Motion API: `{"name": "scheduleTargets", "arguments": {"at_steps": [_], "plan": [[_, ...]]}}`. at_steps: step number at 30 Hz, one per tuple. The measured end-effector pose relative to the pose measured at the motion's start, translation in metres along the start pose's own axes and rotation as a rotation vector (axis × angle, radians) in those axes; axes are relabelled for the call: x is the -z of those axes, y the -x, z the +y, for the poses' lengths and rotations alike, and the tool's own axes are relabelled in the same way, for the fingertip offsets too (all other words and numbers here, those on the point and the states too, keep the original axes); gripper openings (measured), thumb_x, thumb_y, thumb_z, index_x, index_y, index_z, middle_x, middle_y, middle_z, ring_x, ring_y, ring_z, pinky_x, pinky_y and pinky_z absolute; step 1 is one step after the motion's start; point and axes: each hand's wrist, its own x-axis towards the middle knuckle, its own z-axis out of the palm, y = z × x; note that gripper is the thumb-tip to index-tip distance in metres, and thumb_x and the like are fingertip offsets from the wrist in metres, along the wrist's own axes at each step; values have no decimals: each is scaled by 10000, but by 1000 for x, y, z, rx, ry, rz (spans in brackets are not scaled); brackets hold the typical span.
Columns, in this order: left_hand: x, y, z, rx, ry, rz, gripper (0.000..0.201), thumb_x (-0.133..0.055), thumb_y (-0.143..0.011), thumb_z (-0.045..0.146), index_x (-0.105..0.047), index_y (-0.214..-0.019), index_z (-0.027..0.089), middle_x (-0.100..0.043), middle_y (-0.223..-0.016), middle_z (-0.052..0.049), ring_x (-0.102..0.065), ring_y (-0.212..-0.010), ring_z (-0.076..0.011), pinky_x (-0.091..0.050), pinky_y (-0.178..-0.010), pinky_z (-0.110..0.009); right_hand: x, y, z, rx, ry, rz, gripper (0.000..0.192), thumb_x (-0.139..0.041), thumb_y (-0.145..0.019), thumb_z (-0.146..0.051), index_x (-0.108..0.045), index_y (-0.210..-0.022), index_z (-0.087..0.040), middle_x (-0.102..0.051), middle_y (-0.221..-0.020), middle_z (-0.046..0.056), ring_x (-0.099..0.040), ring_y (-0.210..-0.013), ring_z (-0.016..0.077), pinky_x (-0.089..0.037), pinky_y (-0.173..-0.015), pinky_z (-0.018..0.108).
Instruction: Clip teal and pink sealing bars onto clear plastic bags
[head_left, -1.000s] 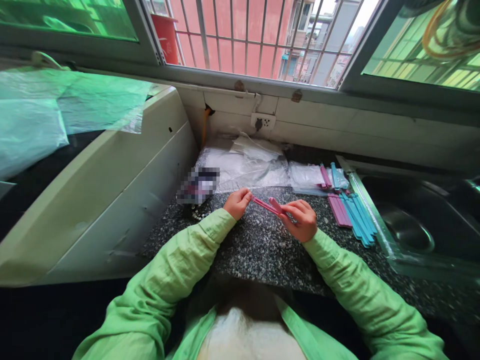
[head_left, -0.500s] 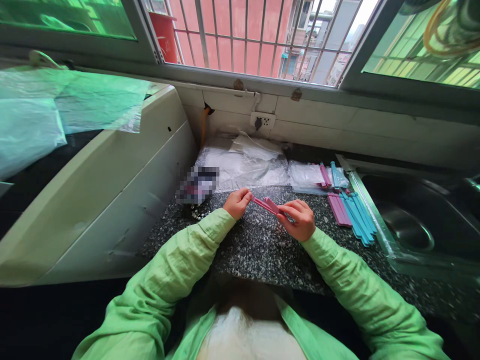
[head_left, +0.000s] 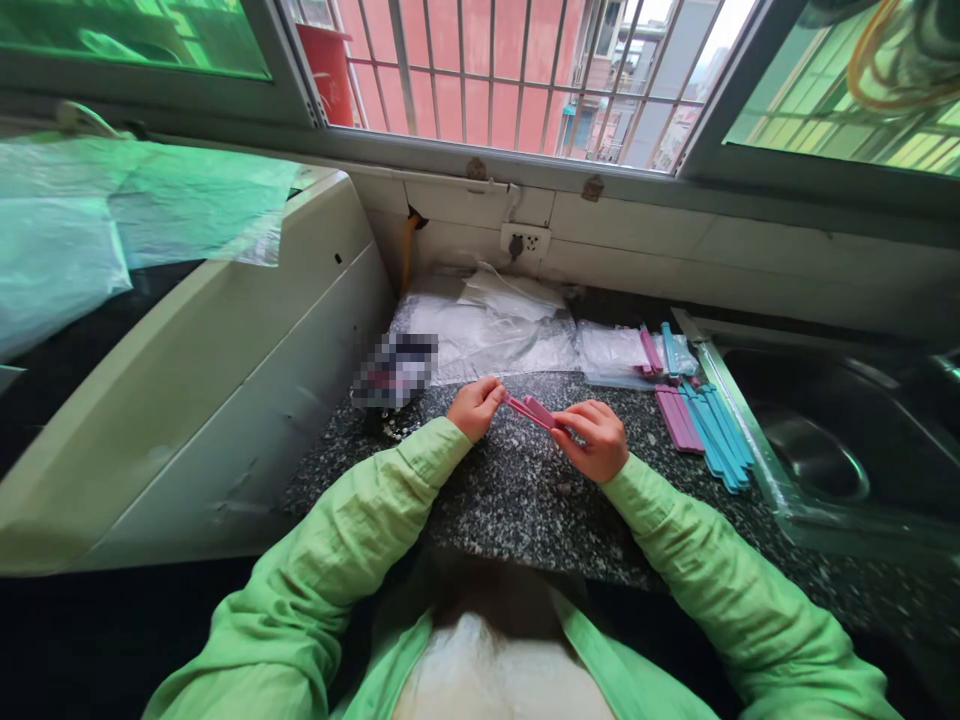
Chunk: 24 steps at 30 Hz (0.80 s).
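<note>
Hands point(head_left: 536, 428) pinch pink clip point(head_left: 531, 410); more clips point(head_left: 703, 428) lie beside sink point(head_left: 810, 440).

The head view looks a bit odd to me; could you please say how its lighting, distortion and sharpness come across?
Head view: soft daylight from the barred window, no hard shadows; green-tinted side panes; wide-angle bending of the frame lines at the edges; left hand, right hand and pink clip fairly sharp; one pixelated patch on the speckled counter.

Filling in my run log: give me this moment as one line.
left hand: holds pink clip end | right hand: holds other end | above: counter | nearby: pink and blue clips
</note>
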Motion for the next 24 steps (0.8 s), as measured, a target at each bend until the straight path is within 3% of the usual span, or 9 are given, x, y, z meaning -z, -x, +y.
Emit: {"name": "scheduleTargets", "arguments": {"at_steps": [24], "plan": [[-1, 0, -1, -24, 49, -39, 227, -386, -758, 290, -485, -588, 176, -475, -501, 27, -438, -511, -96, -366, -549, -226, -3, 1, 1, -4, 58, -67, 122, -552, -782, -276, -639, -791, -192, -637, -712, 21, -508, -662, 135, -380, -640, 277]]}}
